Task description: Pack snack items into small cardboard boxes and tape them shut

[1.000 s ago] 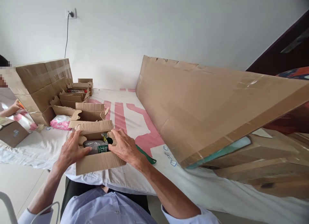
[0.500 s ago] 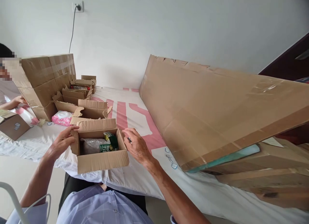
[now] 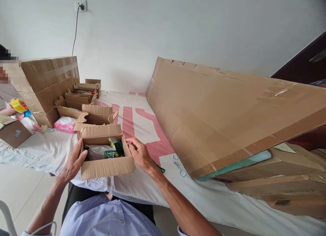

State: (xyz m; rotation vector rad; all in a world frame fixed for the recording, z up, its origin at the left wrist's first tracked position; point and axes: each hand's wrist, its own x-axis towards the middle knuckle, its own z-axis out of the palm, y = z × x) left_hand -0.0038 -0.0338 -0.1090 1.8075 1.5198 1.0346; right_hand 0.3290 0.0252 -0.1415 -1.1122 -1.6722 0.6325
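Note:
An open cardboard box [image 3: 108, 169] stands on the bed's front part, its long flaps folded outward. Inside lie a clear plastic bag with greyish contents [image 3: 98, 152] and a green printed packet [image 3: 117, 147]. My left hand [image 3: 73, 161] grips the box's left wall, thumb up by the rim. At the right wall my right hand [image 3: 140, 154] has its fingers closed over the edge. A narrow green thing [image 3: 159, 166], partly hidden by my right wrist, lies on the sheet; I cannot make out its kind.
Several open cartons [image 3: 98, 119] run back toward the wall, near a pink wipes pack [image 3: 65, 124]. Stacked taped boxes [image 3: 47, 88] stand at left, with a co-worker's hand holding yellow tape [image 3: 17, 105] beyond. A large cardboard panel [image 3: 216, 117] leans at right.
My left hand has closed in against the box's left side, where the end flap stood outward. My right hand has shifted slightly. Yellow tape has appeared in the co-worker's hand.

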